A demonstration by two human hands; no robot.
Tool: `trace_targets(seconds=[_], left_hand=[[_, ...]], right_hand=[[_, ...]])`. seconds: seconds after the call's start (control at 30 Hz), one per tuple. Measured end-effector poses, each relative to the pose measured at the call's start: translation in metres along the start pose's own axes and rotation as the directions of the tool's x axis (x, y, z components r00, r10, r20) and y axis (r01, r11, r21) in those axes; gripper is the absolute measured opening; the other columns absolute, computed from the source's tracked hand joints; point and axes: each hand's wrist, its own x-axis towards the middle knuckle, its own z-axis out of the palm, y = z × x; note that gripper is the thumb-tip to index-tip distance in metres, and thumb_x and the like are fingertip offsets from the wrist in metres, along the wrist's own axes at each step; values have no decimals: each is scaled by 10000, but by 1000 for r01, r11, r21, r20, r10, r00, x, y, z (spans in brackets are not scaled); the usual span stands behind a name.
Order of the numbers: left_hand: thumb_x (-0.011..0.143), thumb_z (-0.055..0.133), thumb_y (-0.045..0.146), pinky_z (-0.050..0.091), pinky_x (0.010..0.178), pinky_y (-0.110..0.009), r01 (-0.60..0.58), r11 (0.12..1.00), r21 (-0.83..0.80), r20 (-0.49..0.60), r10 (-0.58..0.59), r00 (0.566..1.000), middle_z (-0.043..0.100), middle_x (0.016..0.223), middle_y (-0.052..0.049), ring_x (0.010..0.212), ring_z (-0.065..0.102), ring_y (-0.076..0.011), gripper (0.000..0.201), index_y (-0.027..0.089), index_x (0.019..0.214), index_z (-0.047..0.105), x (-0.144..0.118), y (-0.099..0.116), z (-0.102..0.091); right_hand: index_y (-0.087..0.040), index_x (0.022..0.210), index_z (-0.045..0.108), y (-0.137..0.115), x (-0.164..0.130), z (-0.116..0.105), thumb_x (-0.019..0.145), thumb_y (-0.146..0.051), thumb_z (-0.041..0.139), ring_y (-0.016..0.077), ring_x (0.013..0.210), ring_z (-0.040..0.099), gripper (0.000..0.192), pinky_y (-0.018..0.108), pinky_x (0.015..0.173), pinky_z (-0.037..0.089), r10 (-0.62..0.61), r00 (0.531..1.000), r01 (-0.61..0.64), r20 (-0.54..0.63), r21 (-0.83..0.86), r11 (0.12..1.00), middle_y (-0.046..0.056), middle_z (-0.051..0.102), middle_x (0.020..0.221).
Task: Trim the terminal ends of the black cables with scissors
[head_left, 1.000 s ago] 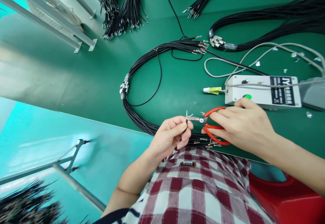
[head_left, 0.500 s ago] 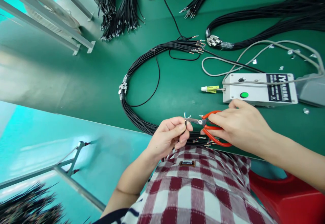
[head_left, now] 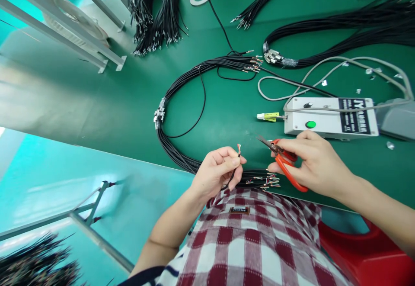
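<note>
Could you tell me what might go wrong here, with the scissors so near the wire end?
1. The left hand pinches a thin wire just below its bare tip; the pointed red-handled scissors in the right hand aim that way and could nick a finger.
2. The exposed strands look fine, so a slightly misplaced snip might cut them.
3. The wire bundle lies under both hands at the table edge; a wrist could snag it.
</note>
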Motion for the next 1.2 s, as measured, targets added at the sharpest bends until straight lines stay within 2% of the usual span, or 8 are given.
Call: trace_targets(seconds=[0.2,0.57,0.73,0.83,0.9,1.0,1.07,1.2], left_hand=[[739,824,333,267,292,-132,-63,997,41,-90,67,994,699,547,-31,349,588,-111,356,152,718,518,1,0,3],[756,806,293,297,277,-121,-93,992,82,-107,101,989,700,552,-12,356,603,-114,321,158,749,515,2,-6,3],[753,806,355,291,310,-141,-56,991,126,-92,68,993,677,545,3,352,566,-98,338,167,766,526,4,-9,1],[814,758,360,324,375,-153,-28,980,197,-69,43,997,631,532,22,369,511,-61,264,152,806,595,3,-10,2],[836,737,361,363,422,-165,-46,962,270,-51,62,997,601,536,26,409,489,-53,235,140,838,657,3,-9,4],[851,718,359,405,475,-182,-101,917,385,-25,120,992,589,569,16,476,490,-64,219,140,853,704,6,-3,10],[853,712,338,436,512,-195,-145,880,452,-4,165,986,606,597,9,503,517,-74,196,148,811,693,10,3,17],[838,709,275,492,568,-224,-269,771,577,72,281,957,633,598,7,542,592,-109,177,166,723,629,19,14,31]], right_hand=[[-207,661,551,1,-6,2,928,-615,537,124,509,448,488,325,683,315,30,999,-29,39,-33,999,-40,586,544],[-174,709,616,-19,-6,3,972,-421,559,156,567,600,366,353,690,311,-244,969,209,-38,-404,891,1,653,608],[-194,759,624,-18,-8,-1,949,-444,590,155,576,618,316,353,678,343,-206,973,175,-99,-256,951,-4,692,652],[-228,862,642,1,-37,-15,897,-428,672,166,584,613,205,344,663,398,-30,972,9,-232,-91,996,-4,715,703],[-248,913,653,22,-70,-28,876,-440,692,222,659,637,199,363,668,441,197,893,-249,-405,-80,965,36,727,769],[-285,960,671,64,-132,-49,894,-478,620,306,686,635,210,406,625,413,574,615,-715,-540,-76,695,76,703,797],[-310,810,676,96,-173,-59,785,-515,717,256,447,486,210,383,523,313,661,528,-833,-533,-176,524,35,595,559],[-317,775,720,154,-231,-65,739,-527,748,217,396,392,214,400,532,258,720,397,-915,-570,-190,355,71,593,543]])
